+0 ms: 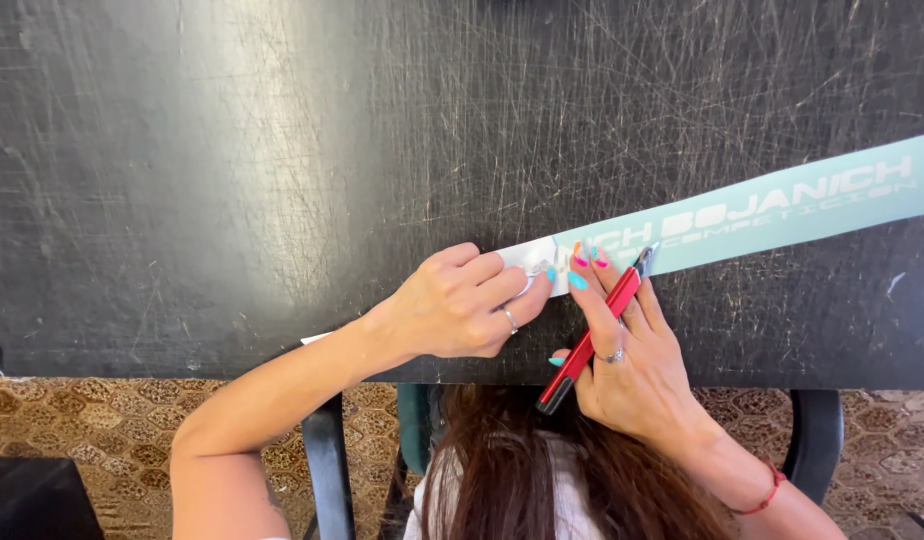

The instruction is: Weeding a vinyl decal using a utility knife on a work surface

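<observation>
Below, we see the left hand [452, 305] pinching the near end of a pale teal vinyl strip [782, 205] at the table's [182, 180] front edge, steadying it, while the right hand [632, 370], fingers closed around a red craft knife [592, 340], sets its tip on the strip.

Bright, even light falls from above. A broad pale glare streaks the dark tabletop [232, 150] up and to the side of the left hand [452, 305], showing its fine scratches. Shadows under both hands are soft and short. Focus is sharp throughout, with slight stretching toward the edges.
</observation>
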